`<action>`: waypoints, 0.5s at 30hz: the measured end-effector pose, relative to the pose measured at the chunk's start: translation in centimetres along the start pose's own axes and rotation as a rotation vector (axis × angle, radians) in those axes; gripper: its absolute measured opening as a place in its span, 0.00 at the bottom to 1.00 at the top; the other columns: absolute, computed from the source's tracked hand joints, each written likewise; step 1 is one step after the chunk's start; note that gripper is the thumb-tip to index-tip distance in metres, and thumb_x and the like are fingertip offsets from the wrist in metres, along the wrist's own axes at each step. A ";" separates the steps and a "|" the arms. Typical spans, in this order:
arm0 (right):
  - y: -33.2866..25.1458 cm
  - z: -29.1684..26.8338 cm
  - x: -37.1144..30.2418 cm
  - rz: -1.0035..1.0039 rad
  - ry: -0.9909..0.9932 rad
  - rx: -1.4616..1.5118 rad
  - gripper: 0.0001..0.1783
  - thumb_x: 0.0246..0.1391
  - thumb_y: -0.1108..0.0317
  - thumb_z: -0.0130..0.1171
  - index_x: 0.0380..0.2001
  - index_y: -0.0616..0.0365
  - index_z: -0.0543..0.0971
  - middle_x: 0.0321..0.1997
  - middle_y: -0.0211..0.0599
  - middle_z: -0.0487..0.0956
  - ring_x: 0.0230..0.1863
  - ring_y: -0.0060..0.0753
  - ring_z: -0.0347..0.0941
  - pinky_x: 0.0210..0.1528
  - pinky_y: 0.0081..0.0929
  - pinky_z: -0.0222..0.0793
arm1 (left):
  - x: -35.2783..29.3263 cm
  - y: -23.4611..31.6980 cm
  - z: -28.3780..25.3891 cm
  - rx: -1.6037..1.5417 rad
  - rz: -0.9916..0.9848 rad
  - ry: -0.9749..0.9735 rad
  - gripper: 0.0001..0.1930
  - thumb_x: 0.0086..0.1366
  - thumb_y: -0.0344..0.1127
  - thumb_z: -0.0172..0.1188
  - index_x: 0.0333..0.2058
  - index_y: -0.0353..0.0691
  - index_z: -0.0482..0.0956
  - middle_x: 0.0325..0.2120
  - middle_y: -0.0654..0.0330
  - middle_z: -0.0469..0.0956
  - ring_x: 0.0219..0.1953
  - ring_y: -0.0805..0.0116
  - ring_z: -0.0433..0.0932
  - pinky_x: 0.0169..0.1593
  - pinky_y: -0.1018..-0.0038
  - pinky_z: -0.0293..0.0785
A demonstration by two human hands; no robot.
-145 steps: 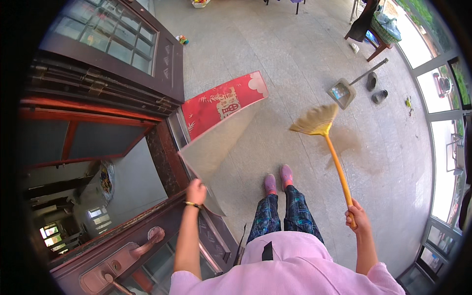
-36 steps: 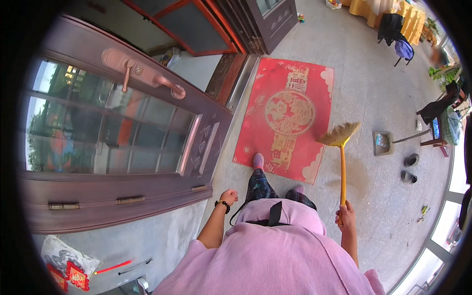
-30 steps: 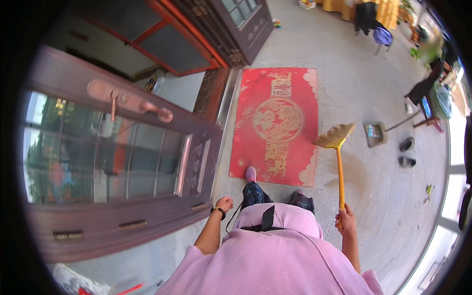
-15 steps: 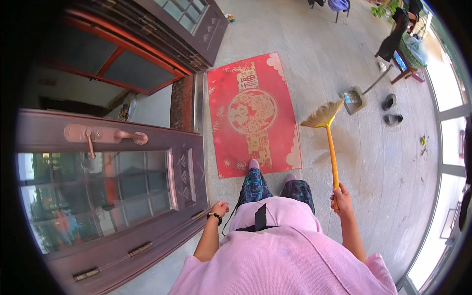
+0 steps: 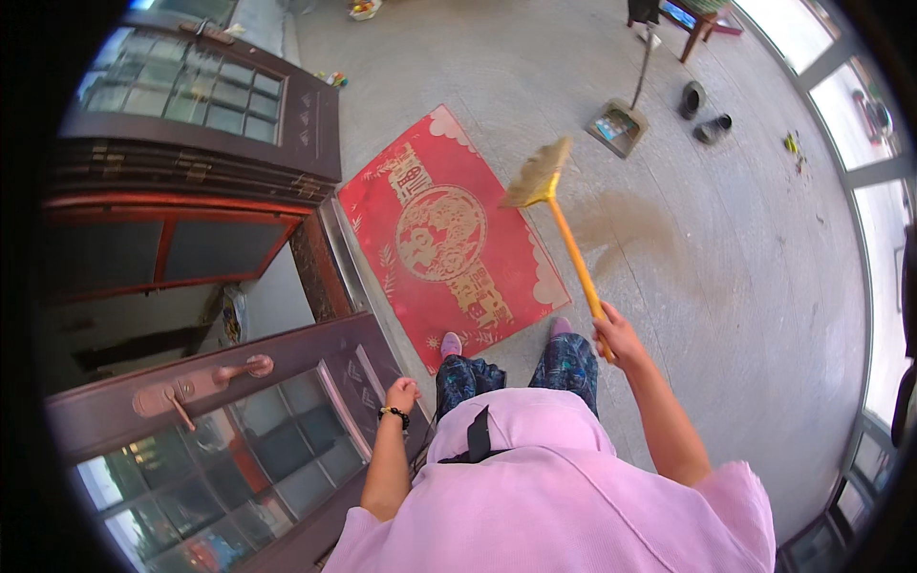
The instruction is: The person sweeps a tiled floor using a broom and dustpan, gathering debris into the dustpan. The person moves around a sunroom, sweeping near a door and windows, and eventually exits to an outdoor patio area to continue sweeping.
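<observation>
My right hand (image 5: 621, 334) is wrapped round the yellow handle of a broom (image 5: 573, 250). The handle slants away to the left, and its pale bristle head (image 5: 538, 172) overlaps the right edge of a red doormat (image 5: 377, 277) with a gold pattern. Whether the bristles touch the mat cannot be told. My left hand (image 5: 402, 393), a beaded bracelet on its wrist, hangs beside my body with its fingers curled in and nothing visible in them. The open door is nearest to it. My feet stand at the near edge of the mat.
A glazed brown door (image 5: 315, 368) stands open at the left, beside a doorway with a raised sill. A long-handled dustpan (image 5: 619, 128) holding some litter lies beyond the broom, near dark shoes (image 5: 712, 128). A brown dust patch (image 5: 635, 229) marks the floor. Windows line the right.
My view has turned to the right, so the mat and doors appear rotated. The broom head has swung left over the mat's edge. My feet have moved farther apart.
</observation>
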State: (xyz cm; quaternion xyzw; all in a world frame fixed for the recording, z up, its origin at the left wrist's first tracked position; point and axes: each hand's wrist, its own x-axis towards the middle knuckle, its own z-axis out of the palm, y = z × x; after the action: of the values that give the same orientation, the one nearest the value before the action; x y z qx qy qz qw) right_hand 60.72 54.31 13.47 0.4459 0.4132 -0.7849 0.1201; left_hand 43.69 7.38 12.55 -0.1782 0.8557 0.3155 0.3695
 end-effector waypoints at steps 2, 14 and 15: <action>0.4 -1.0 3.5 0.090 0.004 0.125 0.28 0.51 0.68 0.47 0.57 0.48 0.55 0.17 0.31 0.67 0.10 0.19 0.60 0.10 0.18 0.58 | -0.7 4.2 0.0 0.065 0.086 -0.026 0.09 0.59 0.32 0.47 0.35 0.34 0.71 0.25 0.59 0.75 0.27 0.72 0.75 0.32 0.77 0.72; 7.3 -10.1 -7.1 0.150 0.524 -0.154 0.30 0.49 0.71 0.49 0.57 0.49 0.56 0.15 0.33 0.66 0.11 0.24 0.63 0.10 0.23 0.60 | -1.4 -1.8 1.0 0.088 0.049 -0.150 0.07 0.58 0.30 0.47 0.33 0.34 0.71 0.21 0.59 0.74 0.24 0.70 0.75 0.30 0.75 0.73; 5.9 -9.7 -9.7 0.137 0.515 -0.049 0.30 0.49 0.71 0.48 0.57 0.49 0.55 0.16 0.32 0.67 0.12 0.23 0.63 0.10 0.22 0.60 | -1.2 -3.0 1.0 0.053 -0.001 -0.158 0.07 0.58 0.30 0.47 0.33 0.34 0.70 0.21 0.58 0.73 0.23 0.69 0.74 0.30 0.74 0.73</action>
State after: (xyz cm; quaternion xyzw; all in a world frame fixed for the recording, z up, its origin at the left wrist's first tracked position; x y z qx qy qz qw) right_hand 75.41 56.16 15.44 0.6548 0.4177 -0.6255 0.0747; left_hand 46.61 5.93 11.76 -0.1434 0.8319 0.3058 0.4404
